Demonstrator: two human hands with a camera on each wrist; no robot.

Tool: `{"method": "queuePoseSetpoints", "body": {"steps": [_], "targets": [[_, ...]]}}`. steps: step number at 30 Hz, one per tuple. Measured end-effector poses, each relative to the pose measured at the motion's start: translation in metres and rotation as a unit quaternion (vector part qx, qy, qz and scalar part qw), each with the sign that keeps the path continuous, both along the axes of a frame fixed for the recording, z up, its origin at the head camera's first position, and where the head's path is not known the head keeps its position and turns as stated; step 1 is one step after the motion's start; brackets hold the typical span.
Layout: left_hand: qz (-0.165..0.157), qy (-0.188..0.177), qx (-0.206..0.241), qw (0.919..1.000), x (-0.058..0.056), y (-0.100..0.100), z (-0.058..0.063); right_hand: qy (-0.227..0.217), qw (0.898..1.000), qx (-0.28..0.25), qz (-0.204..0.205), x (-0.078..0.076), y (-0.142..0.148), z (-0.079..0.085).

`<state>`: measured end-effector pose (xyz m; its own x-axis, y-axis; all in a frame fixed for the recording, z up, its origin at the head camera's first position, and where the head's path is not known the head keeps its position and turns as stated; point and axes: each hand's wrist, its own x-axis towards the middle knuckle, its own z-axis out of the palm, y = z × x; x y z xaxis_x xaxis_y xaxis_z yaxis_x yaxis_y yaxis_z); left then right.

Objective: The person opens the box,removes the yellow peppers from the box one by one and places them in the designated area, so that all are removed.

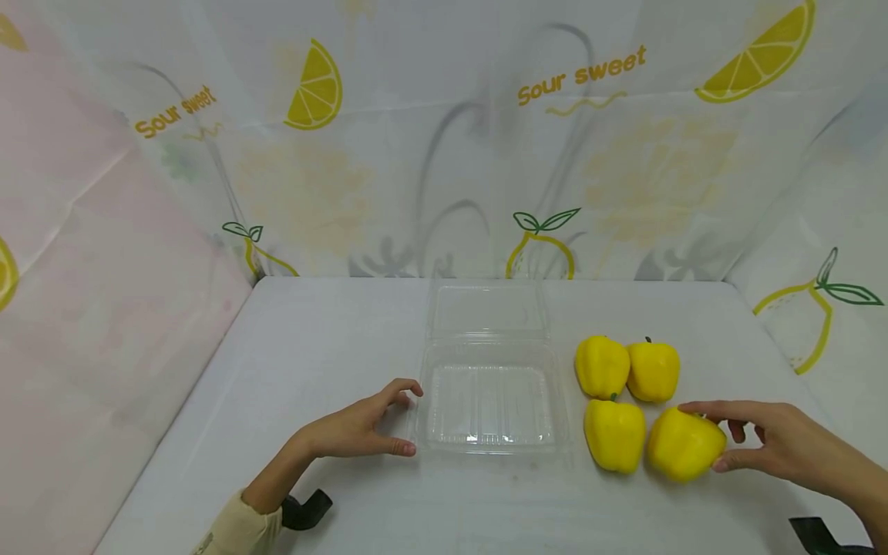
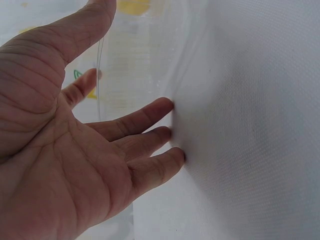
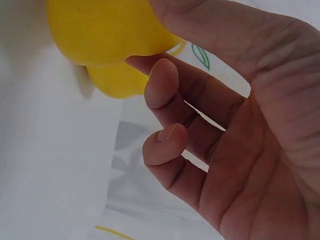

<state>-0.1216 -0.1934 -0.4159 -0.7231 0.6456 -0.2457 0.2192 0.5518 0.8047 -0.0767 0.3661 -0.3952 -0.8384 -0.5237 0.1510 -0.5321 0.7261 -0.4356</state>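
Note:
A clear plastic clamshell box (image 1: 494, 405) lies with its lid (image 1: 489, 308) folded back on the white table. At the box's left side is my left hand (image 1: 354, 428), thumb and fingers spread apart. In the left wrist view, the fingertips of this left hand (image 2: 100, 135) rest on the table beside the clear wall. My right hand (image 1: 784, 439) pinches a tilted yellow bell pepper (image 1: 683, 447) between thumb and index finger. The right wrist view shows the other fingers loosely bent below this pepper (image 3: 107, 30).
Three more yellow bell peppers stand close together right of the box: one at the front (image 1: 614, 435), one behind it (image 1: 602, 367) and one at the back right (image 1: 654, 371). A lemon-printed cloth (image 1: 416, 154) hangs behind the table (image 1: 333, 331).

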Motion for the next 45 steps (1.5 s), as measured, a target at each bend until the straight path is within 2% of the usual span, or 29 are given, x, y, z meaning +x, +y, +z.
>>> {"method": "queuePoseSetpoints", "body": {"steps": [13,20,26,40,45], "targets": [[-0.001,0.000,-0.002,1.0000,-0.001,0.000,-0.001,-0.047,0.999,-0.003,0.013,-0.002,-0.001,-0.009],[-0.002,-0.004,0.001,1.0000,-0.001,-0.001,-0.001,-0.131,0.991,0.015,-0.012,0.000,-0.003,-0.008],[-0.002,-0.003,0.002,1.0000,0.000,-0.001,-0.001,-0.112,0.993,0.021,-0.030,0.002,-0.008,-0.007],[-0.002,-0.002,0.003,1.0000,0.000,-0.001,-0.001,-0.068,0.997,0.035,-0.023,-0.006,-0.015,-0.002],[-0.005,0.005,0.002,1.0000,0.000,-0.001,-0.001,-0.074,0.996,0.028,-0.030,-0.009,-0.016,-0.003]]}}
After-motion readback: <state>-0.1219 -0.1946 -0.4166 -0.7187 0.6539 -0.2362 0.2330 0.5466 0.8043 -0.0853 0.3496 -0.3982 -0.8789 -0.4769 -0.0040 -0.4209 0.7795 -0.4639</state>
